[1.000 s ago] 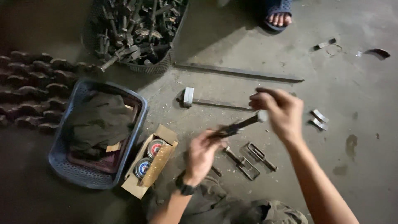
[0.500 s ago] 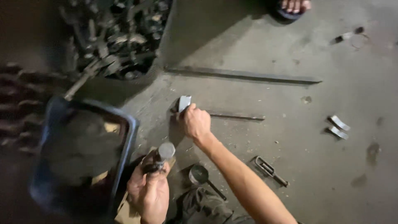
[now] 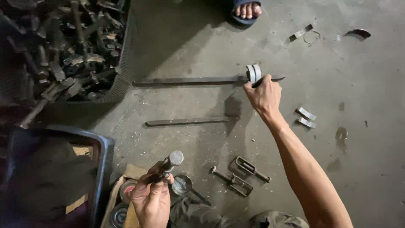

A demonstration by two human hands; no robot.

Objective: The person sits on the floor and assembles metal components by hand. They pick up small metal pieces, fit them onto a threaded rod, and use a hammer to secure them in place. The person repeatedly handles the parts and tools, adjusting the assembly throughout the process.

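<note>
My left hand (image 3: 151, 202) is closed round a dark metal rod (image 3: 171, 162) with a round flat end, held upright low in the view. My right hand (image 3: 265, 96) reaches far forward and grips two pale curved metal pieces (image 3: 254, 72) at the right end of a long flat steel bar (image 3: 190, 80) lying on the concrete floor. A shorter flat bar (image 3: 187, 121) lies nearer to me, between the two hands.
A basket of dark metal parts (image 3: 71, 46) stands at the far left, and a dark plastic crate (image 3: 103, 154) at the near left. A cardboard box of round tins (image 3: 126, 192), a small metal cup (image 3: 182, 184), two clamp-like parts (image 3: 242, 173) and two small plates (image 3: 306, 117) lie around. A sandalled foot (image 3: 247, 8) shows at the top.
My right hand has moved away from the end of the shorter bar to the long bar farther off, taking the pale curved pieces with it. My left hand still holds the rod.
</note>
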